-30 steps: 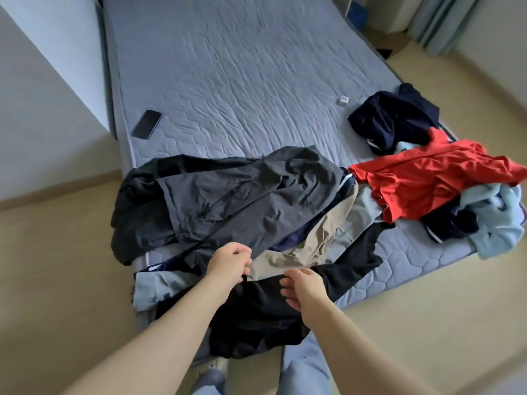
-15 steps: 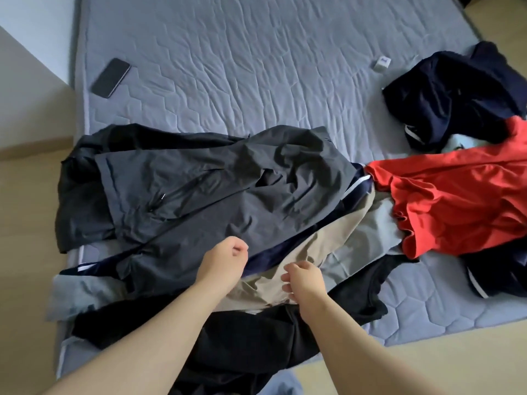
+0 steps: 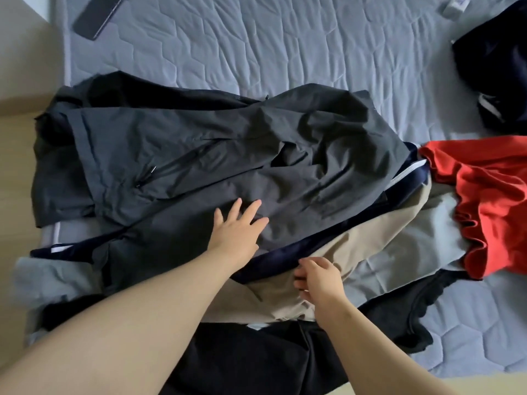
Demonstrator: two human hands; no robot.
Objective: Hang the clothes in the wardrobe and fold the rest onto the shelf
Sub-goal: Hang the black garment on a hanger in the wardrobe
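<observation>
A dark grey jacket [image 3: 228,155] lies spread on top of a pile of clothes at the near edge of the bed. My left hand [image 3: 236,229] rests flat on its lower part, fingers straight and spread. Under the jacket lie a navy garment [image 3: 273,258], a beige garment [image 3: 356,252] and a black garment [image 3: 256,360]. My right hand [image 3: 319,277] has its fingers curled on the beige fabric just below the navy edge. A red garment [image 3: 490,201] lies to the right.
The grey quilted mattress [image 3: 285,47] stretches beyond the pile. A black phone [image 3: 97,15] lies at its top left, a small white box [image 3: 456,7] at the top right. Another dark navy garment [image 3: 496,69] sits at the right edge. Wooden floor [image 3: 14,166] shows on the left.
The view has moved closer over the pile. My left hand has opened from a curled grip and now lies flat on the grey jacket. My right hand stays on the beige fabric.
</observation>
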